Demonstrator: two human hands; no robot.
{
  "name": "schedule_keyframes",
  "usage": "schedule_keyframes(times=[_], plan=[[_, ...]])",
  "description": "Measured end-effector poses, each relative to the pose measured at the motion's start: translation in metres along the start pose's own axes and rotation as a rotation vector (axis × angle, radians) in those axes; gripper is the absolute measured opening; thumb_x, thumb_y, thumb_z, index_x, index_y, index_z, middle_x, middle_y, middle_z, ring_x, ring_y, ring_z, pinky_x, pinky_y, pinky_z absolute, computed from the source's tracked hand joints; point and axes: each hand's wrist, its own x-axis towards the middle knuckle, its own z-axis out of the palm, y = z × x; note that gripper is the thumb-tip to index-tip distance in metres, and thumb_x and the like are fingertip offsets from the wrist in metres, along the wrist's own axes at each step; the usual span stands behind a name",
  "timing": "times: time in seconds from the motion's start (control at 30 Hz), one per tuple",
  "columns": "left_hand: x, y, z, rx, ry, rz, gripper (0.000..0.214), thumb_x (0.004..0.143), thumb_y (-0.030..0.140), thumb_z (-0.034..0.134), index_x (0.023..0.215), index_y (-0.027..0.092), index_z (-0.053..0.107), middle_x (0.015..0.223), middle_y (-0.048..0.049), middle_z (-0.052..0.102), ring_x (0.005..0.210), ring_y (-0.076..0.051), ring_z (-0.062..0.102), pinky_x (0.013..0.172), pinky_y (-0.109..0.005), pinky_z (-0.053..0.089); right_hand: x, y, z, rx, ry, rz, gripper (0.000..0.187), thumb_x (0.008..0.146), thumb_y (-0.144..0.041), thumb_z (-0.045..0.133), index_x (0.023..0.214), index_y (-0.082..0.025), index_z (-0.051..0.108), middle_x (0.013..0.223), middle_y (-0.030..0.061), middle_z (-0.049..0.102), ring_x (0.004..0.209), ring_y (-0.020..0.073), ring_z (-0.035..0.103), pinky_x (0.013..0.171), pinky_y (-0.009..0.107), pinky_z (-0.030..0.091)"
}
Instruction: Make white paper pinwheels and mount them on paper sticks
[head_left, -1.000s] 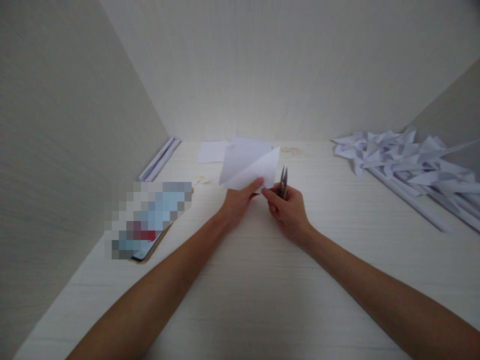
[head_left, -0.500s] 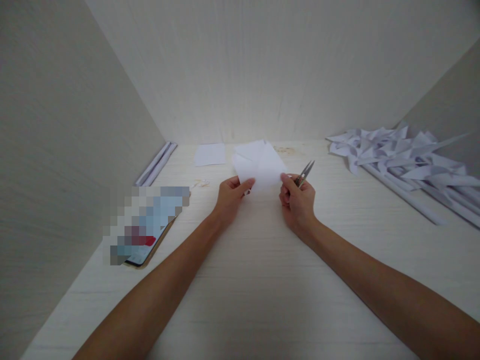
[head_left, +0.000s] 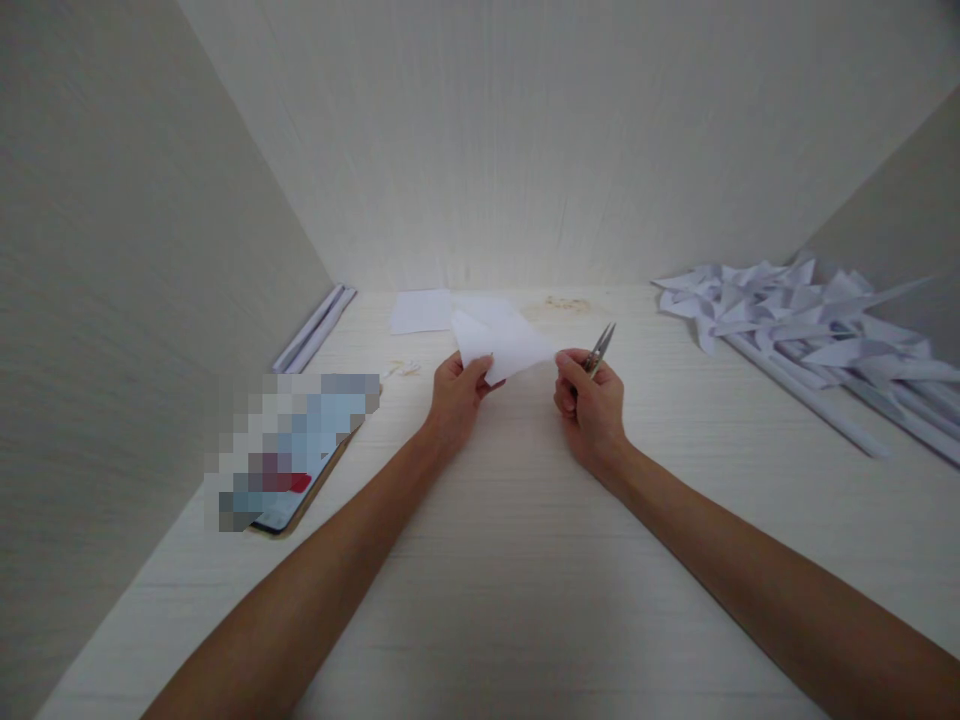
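Between thumb and fingers my left hand (head_left: 459, 392) grips a white sheet of paper (head_left: 504, 335) by its near left part. The paper is creased and held above the table, its right corner reaching to my right hand (head_left: 591, 398). There, thumb and forefinger pinch at the corner's tip. My right hand is also closed round a pair of thread snips (head_left: 602, 345), whose metal blades point up and away while the handle is mostly hidden in the palm.
Another white paper square (head_left: 420, 311) lies at the back. Two rolled paper tubes (head_left: 313, 328) rest at the left wall, with a phone (head_left: 300, 500), partly blurred out, nearer. Paper pinwheels on tubes (head_left: 817, 320) are piled right. Small scraps (head_left: 403, 369) dot the table.
The paper has turned and shifted left, so its corner now points at my right hand. Both hands moved slightly left; the snips stay in my right hand.
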Motion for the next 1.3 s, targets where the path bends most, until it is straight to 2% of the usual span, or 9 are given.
schedule_keyframes(times=[0.17, 0.33, 0.47, 0.6, 0.7, 0.8, 0.93, 1.13, 1.3], plan=[[-0.002, 0.003, 0.0, 0.066, -0.095, -0.061, 0.011, 0.059, 0.017, 0.056, 0.07, 0.015, 0.057, 0.064, -0.0004, 0.061, 0.053, -0.01, 0.058, 0.046, -0.02, 0.042, 0.005, 0.0, -0.003, 0.034, 0.117, -0.012, 0.024, 0.063, -0.034, 0.064, 0.067, -0.02, 0.045, 0.064, -0.0057, 0.054, 0.032, 0.0002, 0.031, 0.03, 0.019, 0.018], [-0.003, 0.001, -0.002, 0.064, -0.151, -0.051, 0.01, 0.055, 0.016, 0.058, 0.065, 0.014, 0.057, 0.06, 0.0009, 0.058, 0.047, -0.009, 0.053, 0.042, -0.019, 0.039, 0.005, 0.003, -0.005, -0.048, 0.042, -0.002, 0.026, 0.058, -0.026, 0.069, 0.06, -0.019, 0.044, 0.047, -0.0102, 0.04, 0.031, 0.0017, 0.031, 0.029, 0.018, 0.018], [0.0, 0.0, -0.003, -0.03, -0.065, 0.001, 0.011, 0.055, 0.017, 0.063, 0.065, 0.015, 0.057, 0.064, 0.0021, 0.06, 0.055, -0.008, 0.054, 0.051, -0.02, 0.045, 0.004, 0.005, -0.006, -0.057, 0.05, -0.022, 0.028, 0.053, -0.023, 0.073, 0.06, -0.019, 0.045, 0.044, -0.0111, 0.038, 0.032, 0.0028, 0.032, 0.029, 0.018, 0.022], [-0.003, 0.0, 0.003, -0.266, -0.029, 0.003, 0.01, 0.063, 0.023, 0.063, 0.069, 0.015, 0.059, 0.073, -0.0007, 0.066, 0.071, -0.011, 0.061, 0.069, -0.021, 0.049, 0.002, 0.004, -0.004, -0.014, 0.08, -0.022, 0.031, 0.052, -0.025, 0.074, 0.061, -0.02, 0.046, 0.043, -0.0116, 0.038, 0.032, 0.0029, 0.032, 0.029, 0.018, 0.022], [-0.012, 0.001, 0.012, -0.391, -0.038, -0.103, 0.006, 0.07, 0.017, 0.058, 0.075, 0.014, 0.06, 0.079, -0.003, 0.068, 0.077, -0.012, 0.062, 0.074, -0.022, 0.049, -0.002, 0.003, -0.002, 0.015, 0.086, -0.033, 0.032, 0.052, -0.027, 0.074, 0.063, -0.019, 0.046, 0.042, -0.0124, 0.039, 0.03, 0.0022, 0.031, 0.029, 0.017, 0.02], [-0.022, 0.0, 0.019, -0.534, 0.025, -0.215, 0.011, 0.073, 0.008, 0.051, 0.077, 0.012, 0.06, 0.076, -0.0032, 0.068, 0.074, -0.01, 0.063, 0.073, -0.02, 0.05, -0.009, 0.004, 0.003, 0.039, 0.108, -0.054, 0.034, 0.052, -0.029, 0.075, 0.064, -0.019, 0.045, 0.04, -0.0133, 0.038, 0.029, 0.0019, 0.03, 0.029, 0.016, 0.018], [-0.025, -0.002, 0.017, -0.66, 0.032, -0.31, 0.015, 0.075, 0.003, 0.047, 0.076, 0.011, 0.059, 0.073, -0.004, 0.067, 0.071, -0.01, 0.064, 0.076, -0.021, 0.05, -0.019, 0.003, 0.007, 0.05, 0.151, -0.038, 0.034, 0.051, -0.027, 0.076, 0.063, -0.018, 0.046, 0.038, -0.013, 0.039, 0.029, 0.0019, 0.031, 0.03, 0.015, 0.02], [-0.021, 0.001, 0.012, -0.715, -0.062, -0.325, 0.015, 0.079, 0.011, 0.046, 0.08, 0.011, 0.06, 0.078, -0.0069, 0.068, 0.079, -0.013, 0.064, 0.081, -0.024, 0.048, -0.021, 0.002, 0.008, 0.02, 0.228, -0.072, 0.034, 0.049, -0.028, 0.077, 0.062, -0.017, 0.047, 0.038, -0.0124, 0.04, 0.031, 0.0018, 0.032, 0.031, 0.015, 0.02], [-0.026, -0.004, 0.017, -0.651, -0.057, -0.363, 0.017, 0.073, 0.005, 0.052, 0.084, 0.012, 0.061, 0.083, -0.0054, 0.069, 0.077, -0.013, 0.064, 0.078, -0.024, 0.049, -0.026, 0.005, 0.009, -0.105, 0.159, -0.077, 0.034, 0.05, -0.03, 0.077, 0.062, -0.017, 0.048, 0.041, -0.0107, 0.043, 0.033, 0.0022, 0.033, 0.033, 0.016, 0.022]])
